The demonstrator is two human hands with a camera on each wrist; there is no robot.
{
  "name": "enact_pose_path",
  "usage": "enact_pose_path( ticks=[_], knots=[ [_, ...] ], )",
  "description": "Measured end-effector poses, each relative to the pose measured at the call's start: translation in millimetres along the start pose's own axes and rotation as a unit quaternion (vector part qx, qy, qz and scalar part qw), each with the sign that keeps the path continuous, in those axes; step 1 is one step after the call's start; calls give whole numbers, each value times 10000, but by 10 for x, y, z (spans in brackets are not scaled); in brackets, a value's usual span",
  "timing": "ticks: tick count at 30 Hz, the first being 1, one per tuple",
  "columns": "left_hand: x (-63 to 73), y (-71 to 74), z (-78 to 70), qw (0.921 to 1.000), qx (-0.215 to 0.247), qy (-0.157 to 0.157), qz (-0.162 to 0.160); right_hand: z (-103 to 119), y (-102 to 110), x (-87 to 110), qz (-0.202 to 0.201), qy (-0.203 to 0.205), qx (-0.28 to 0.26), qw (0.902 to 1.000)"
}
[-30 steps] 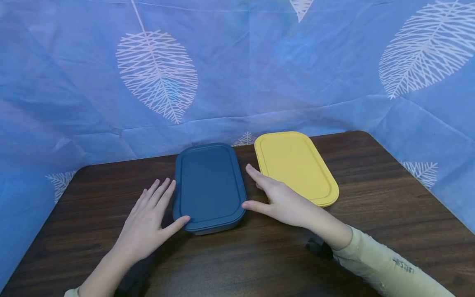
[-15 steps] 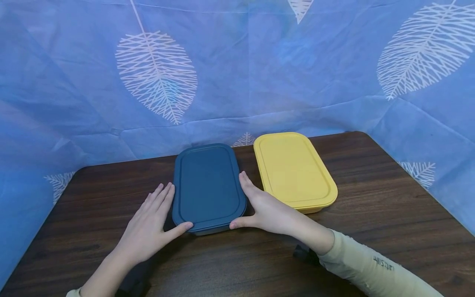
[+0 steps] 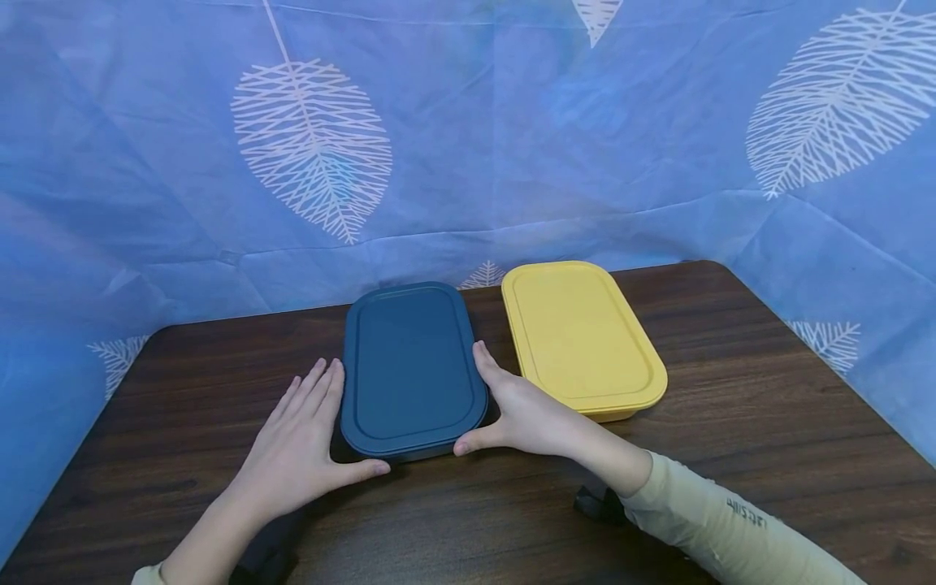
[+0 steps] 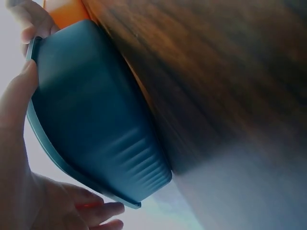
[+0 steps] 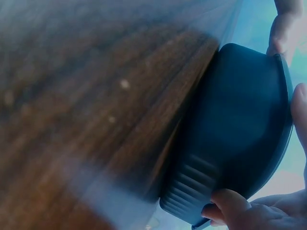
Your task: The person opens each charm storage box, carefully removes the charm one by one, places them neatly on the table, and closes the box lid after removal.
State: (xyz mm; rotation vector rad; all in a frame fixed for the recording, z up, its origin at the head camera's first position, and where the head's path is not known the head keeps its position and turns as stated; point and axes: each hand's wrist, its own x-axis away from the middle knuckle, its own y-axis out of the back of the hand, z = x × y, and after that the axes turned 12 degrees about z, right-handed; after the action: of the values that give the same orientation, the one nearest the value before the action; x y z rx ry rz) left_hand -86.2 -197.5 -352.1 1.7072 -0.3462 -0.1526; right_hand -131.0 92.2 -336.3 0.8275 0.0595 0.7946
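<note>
A blue rectangular food container [image 3: 413, 370] with its lid on sits on the dark wooden table, between both hands. My left hand [image 3: 292, 443] lies along its left side with the fingers straight. The left thumb reaches to the near left corner, by the rim in the left wrist view. My right hand [image 3: 530, 414] holds the near right corner, thumb at the front and index finger along the right side. In the right wrist view its bent fingertips [image 5: 228, 203] touch the ribbed side wall [image 5: 196, 179]. To the right lies a yellow lidded container [image 3: 585, 333].
The brown table [image 3: 738, 390] ends at a blue cloth backdrop [image 3: 548, 146] printed with white leaves. The yellow container stands close to the right hand. A dark wrist strap [image 3: 600, 504] shows under the right forearm.
My right hand has come from between the containers to the blue container's near right corner. The left thumb has slid off the lid's edge to the front. The blue container has barely shifted.
</note>
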Motion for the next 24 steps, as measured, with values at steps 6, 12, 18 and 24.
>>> enact_pose_path(
  ticks=[6, 12, 18, 24],
  knots=[
    [-23, -3, -9, 9998, 162, 36, 83, 1, 8, -1, -6, -15, 54, 10000],
    [-43, 4, -18, 9980, 619, 8, 141, -6, 6, 1, -40, -6, 75, 10000],
    [-35, -4, -13, 9952, 975, -59, 112, -14, 3, 1, -86, 45, 119, 9999],
    [-43, -1, -19, 9927, 1199, -41, 152, -19, 3, 9, -134, 81, 122, 9998]
  ],
)
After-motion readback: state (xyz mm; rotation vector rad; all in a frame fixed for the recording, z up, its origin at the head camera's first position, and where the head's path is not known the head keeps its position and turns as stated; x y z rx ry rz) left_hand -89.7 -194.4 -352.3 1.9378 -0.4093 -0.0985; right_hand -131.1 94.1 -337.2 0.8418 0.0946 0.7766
